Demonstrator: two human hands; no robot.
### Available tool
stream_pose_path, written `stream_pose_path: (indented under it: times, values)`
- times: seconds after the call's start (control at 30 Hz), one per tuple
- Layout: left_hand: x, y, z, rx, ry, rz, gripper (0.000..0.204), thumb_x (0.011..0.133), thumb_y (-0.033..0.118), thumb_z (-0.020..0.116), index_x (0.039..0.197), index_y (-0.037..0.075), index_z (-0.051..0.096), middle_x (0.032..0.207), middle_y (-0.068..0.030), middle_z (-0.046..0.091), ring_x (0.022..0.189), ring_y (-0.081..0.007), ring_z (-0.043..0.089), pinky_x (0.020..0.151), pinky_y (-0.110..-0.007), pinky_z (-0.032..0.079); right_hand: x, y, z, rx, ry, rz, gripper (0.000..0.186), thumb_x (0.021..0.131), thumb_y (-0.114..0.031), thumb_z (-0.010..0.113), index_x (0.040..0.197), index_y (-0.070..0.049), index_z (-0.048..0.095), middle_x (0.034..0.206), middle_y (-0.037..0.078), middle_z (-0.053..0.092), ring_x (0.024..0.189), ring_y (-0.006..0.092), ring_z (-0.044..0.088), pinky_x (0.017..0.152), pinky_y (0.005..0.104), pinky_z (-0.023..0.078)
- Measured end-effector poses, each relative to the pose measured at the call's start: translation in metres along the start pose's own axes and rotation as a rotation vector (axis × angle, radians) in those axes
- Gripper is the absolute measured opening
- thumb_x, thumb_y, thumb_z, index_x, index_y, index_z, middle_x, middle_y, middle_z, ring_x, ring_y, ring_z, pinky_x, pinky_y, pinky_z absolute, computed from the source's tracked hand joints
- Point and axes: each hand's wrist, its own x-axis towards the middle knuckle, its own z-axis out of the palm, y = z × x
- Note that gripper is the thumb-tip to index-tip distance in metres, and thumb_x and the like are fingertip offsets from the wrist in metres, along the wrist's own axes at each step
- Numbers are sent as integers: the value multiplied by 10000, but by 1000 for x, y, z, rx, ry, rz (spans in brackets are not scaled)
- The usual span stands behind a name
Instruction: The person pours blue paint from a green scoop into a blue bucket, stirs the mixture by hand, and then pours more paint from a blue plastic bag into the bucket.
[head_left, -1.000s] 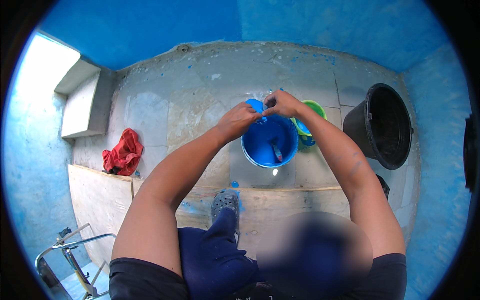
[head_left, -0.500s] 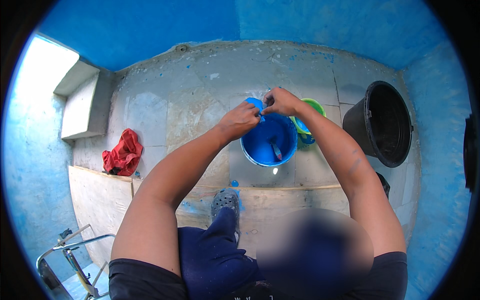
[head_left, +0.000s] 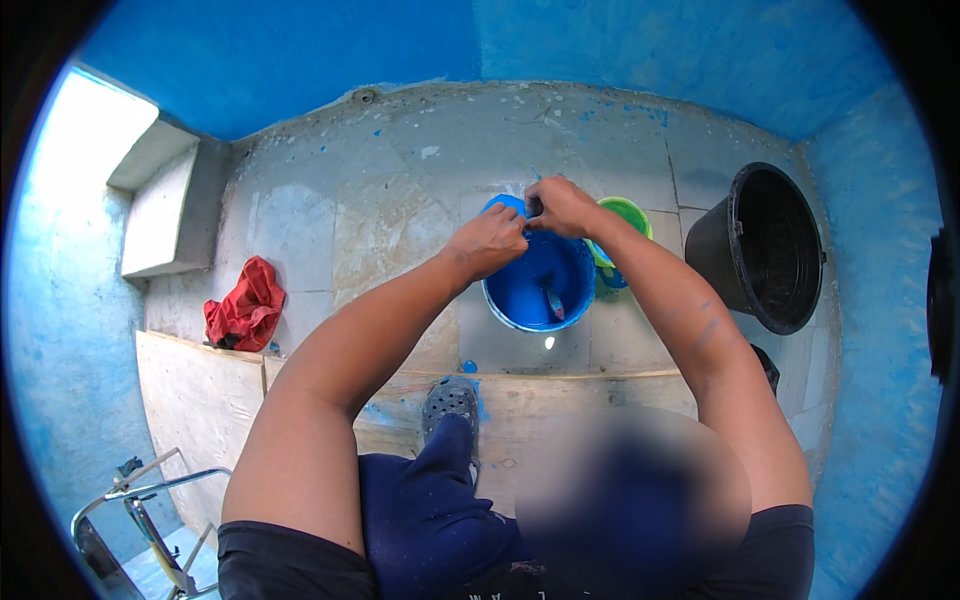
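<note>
Head view, looking down at a paint-spattered concrete floor (head_left: pixel 380 200) enclosed by blue walls (head_left: pixel 330 50). Both hands meet above the far rim of a blue bucket (head_left: pixel 520 295) that stands near the middle of the floor. The left hand (head_left: pixel 490 240) and the right hand (head_left: pixel 562 207) pinch a small dark object (head_left: pixel 533 208) between their fingertips; each grip is narrow, closed on that object, whose kind cannot be told. Inside the bucket lies blue paint with a brush (head_left: pixel 552 300) leaning in it. A green bucket (head_left: pixel 628 215) stands just beside the blue one, partly hidden by the right forearm. A black tub (head_left: pixel 770 250) sits near the floor's right edge, well apart. A red cloth (head_left: pixel 243 305) lies by the left edge, next to a wooden board (head_left: pixel 200 400). A grey shoe (head_left: pixel 452 402) rests on the near plank.
</note>
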Motion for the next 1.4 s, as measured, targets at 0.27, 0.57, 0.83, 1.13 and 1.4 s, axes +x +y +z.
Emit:
stream_pose_path:
  times: [0.27, 0.57, 0.83, 1.13, 1.4]
  values:
    - [2, -4, 3, -17, 44, 24, 145, 843, 97, 624, 879, 48, 756, 979, -114, 707, 990, -254, 668, 911, -374, 499, -1, 2, 3, -85, 32, -52, 217, 756, -176, 838, 872, -24, 735, 899, 225, 729, 909, 422, 700, 794, 479, 547]
    - [-1, -6, -5, -364, 14, -185, 93, 865, 67, 672, 940, 56, 725, 954, -160, 700, 937, -345, 669, 849, -433, 524, -7, -6, 1, -60, 36, -18, 233, 769, -186, 839, 917, -25, 759, 964, 230, 737, 977, 421, 701, 844, 477, 555]
    - [3, 0, -6, -792, 231, -550, 184, 866, 92, 758, 1005, 23, 658, 834, -207, 679, 781, -417, 670, 718, -485, 522, -8, -6, 0, -45, 33, -35, 221, 773, -163, 832, 929, -22, 765, 986, 231, 736, 988, 420, 699, 847, 477, 554]
    - [10, -5, 4, -694, 212, -511, 175, 811, 58, 731, 950, 3, 640, 841, -224, 652, 841, -433, 636, 744, -507, 502, -9, -4, 0, 6, 55, -56, 207, 778, -117, 826, 941, -18, 747, 940, 227, 735, 955, 411, 705, 822, 469, 552]
    - [15, -1, 1, -647, 98, -556, 215, 844, 86, 707, 1029, 18, 623, 958, -223, 684, 933, -457, 663, 809, -538, 534, -10, 3, 5, -22, 62, -90, 230, 787, -139, 814, 971, -26, 734, 946, 223, 735, 963, 428, 696, 826, 485, 554]
